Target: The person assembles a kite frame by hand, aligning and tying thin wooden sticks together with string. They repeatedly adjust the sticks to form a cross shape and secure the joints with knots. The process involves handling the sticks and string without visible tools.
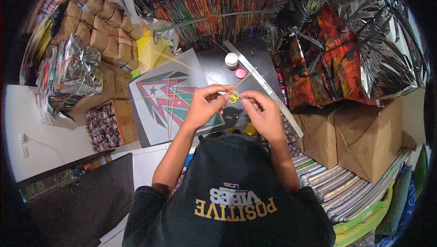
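left hand (207, 105) grips a thin stick (248, 75) above the bench (262, 60), toward its near edge; whether the right hand (264, 112) grips the yellow loops (234, 97), i cannot tell. likely stick preparation, calling next for steady support.

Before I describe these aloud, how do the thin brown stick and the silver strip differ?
The thin brown stick is narrower and looks shorter than the silver strip. The stick slopes up to the right, the strip down to the right. The left hand pinches the stick, while the strip lies along the dark table. Both look fairly straight.
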Motion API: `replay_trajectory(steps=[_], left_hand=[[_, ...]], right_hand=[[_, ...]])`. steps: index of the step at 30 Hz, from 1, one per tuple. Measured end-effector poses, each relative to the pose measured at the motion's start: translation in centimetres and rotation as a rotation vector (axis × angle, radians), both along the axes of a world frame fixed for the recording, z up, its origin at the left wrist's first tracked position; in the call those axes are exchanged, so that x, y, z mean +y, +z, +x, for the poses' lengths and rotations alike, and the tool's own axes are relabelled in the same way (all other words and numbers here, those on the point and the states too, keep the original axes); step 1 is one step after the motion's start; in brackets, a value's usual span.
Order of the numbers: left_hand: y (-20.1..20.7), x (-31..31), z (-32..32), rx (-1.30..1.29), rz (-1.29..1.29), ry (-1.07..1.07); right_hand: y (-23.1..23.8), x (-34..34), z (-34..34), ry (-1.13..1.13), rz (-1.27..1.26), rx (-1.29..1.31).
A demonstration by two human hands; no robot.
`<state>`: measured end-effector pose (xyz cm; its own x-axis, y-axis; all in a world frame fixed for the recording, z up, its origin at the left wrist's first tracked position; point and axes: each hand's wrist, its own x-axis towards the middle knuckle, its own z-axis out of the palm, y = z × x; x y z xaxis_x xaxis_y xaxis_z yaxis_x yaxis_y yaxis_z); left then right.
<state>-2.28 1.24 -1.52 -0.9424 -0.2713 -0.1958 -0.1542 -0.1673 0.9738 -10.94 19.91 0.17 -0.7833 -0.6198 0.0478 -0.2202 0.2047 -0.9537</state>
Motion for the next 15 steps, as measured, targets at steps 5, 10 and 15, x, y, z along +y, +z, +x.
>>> replay_trajectory(steps=[5,10,15], left_hand=[[0.5,-0.6,0.8,0.056,0.032,0.037],[1.1,-1.2,1.6,-0.015,0.063,0.090],[1.0,-2.2,2.3,-0.065,-0.015,0.162]], right_hand=[[0.0,-0.9,0.1,-0.071,-0.006,-0.062],[1.3,-1.3,-0.2,-0.084,-0.042,-0.092],[1.7,-1.9,-0.6,-0.066,-0.108,-0.056]])
